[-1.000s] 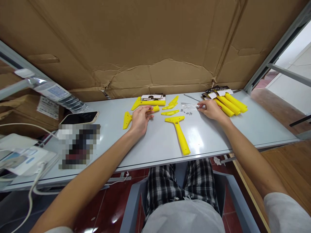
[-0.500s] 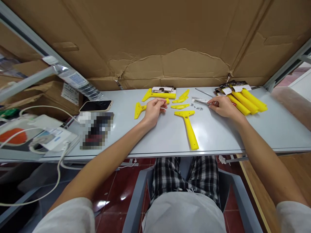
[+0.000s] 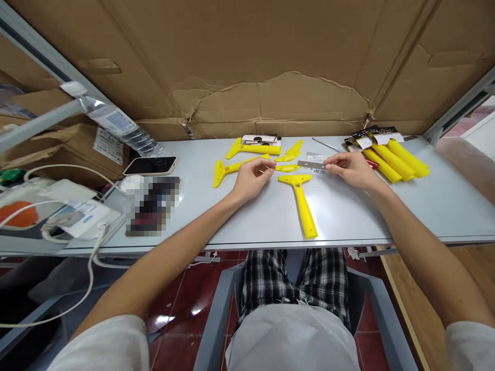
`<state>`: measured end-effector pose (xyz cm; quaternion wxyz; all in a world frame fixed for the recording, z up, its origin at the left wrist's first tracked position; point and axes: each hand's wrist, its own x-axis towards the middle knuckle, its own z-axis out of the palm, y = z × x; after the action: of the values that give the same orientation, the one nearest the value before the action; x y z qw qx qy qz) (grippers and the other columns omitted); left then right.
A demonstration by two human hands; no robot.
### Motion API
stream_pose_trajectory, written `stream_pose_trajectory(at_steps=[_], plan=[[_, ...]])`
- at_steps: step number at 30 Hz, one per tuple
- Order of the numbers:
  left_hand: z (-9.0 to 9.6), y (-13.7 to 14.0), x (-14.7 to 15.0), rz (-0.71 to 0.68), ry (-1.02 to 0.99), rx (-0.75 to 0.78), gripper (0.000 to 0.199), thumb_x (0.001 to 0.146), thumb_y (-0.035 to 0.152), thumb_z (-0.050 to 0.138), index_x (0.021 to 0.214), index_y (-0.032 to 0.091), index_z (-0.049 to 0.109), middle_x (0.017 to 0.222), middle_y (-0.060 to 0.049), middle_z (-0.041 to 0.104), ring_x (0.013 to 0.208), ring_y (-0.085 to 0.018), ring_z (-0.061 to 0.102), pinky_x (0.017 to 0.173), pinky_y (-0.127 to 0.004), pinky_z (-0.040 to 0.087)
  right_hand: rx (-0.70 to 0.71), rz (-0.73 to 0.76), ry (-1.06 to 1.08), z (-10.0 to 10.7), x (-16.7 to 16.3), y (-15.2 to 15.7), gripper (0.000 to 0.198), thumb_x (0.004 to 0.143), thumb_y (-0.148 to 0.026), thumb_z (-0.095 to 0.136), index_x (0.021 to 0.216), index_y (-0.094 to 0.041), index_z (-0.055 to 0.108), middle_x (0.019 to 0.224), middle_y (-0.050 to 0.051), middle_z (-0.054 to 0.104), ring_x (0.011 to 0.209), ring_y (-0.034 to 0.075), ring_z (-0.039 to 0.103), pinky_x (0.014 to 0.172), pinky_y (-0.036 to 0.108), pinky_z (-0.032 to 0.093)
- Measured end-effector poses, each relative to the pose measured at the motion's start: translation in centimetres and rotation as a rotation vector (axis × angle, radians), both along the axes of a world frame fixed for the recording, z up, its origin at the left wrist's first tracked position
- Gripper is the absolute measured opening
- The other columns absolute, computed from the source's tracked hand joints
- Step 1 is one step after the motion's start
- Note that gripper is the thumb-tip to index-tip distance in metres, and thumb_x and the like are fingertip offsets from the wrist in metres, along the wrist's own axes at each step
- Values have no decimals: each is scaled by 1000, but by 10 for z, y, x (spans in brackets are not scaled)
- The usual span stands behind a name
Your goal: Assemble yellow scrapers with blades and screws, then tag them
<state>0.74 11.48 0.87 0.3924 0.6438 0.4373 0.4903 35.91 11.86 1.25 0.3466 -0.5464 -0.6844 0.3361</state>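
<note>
Between the thumb and fingers of my right hand (image 3: 350, 168) is a flat metal scraper blade (image 3: 308, 165), held over the table and pointing left. My left hand (image 3: 253, 178) hovers to the left of it, fingers loosely curled and apart, with nothing visible in them. Behind that hand lies a yellow scraper handle (image 3: 219, 174), partly hidden by it. A second yellow scraper handle (image 3: 303, 208) lies in front, between my hands. Small yellow cover pieces (image 3: 291, 155) rest beyond. Tiny screws (image 3: 317, 171) lie under the blade beside a clear plastic packet (image 3: 317, 156).
Another yellow scraper (image 3: 259, 149) lies at the back with a card. Several yellow handles (image 3: 394, 159) with black labels are piled at right, near a thin metal rod (image 3: 325, 144). A phone (image 3: 150, 166), a water bottle (image 3: 119, 123) and a power strip (image 3: 87, 221) are at left.
My right hand has lifted the blade from near the packet and moved it left, turning its flat side to view. My left hand has shifted slightly right, its fingers opening.
</note>
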Motion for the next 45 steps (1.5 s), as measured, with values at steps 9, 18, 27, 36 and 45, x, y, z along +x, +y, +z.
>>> stream_pose_trajectory(at_steps=[9,18,27,36,45], plan=[[-3,-6,-1,-75,212,163,32,93,38,80,120,24,90,108,-7,87,80,-19,72,78,-35,56,-83,42,119,7,-16,-9,68,74,-72,92,107,-14,86,90,10,75,71,10,58,64,25,48],[-6,-10,3,-95,230,176,36,88,40,86,119,25,92,98,-7,86,71,-18,62,71,-35,52,-112,115,146,5,-36,-12,67,76,-69,91,110,-12,86,84,8,73,71,8,56,64,23,44],[-7,-4,-1,-51,139,194,29,87,37,86,113,26,92,90,-4,83,73,-19,68,72,-34,54,-187,161,221,15,-56,0,68,67,-67,96,107,-14,80,86,6,73,71,7,57,64,21,44],[-5,0,-4,48,165,206,22,90,46,84,89,24,90,86,-6,83,75,-21,69,69,-35,53,-157,260,164,23,-61,25,76,82,-88,80,94,-12,78,79,8,68,68,8,55,63,24,41],[-1,-3,-2,16,229,57,36,92,53,73,83,19,81,78,-4,77,69,-18,63,68,-32,50,-123,243,225,13,-54,16,69,80,-75,89,97,-8,77,70,5,64,62,6,54,62,22,43]])
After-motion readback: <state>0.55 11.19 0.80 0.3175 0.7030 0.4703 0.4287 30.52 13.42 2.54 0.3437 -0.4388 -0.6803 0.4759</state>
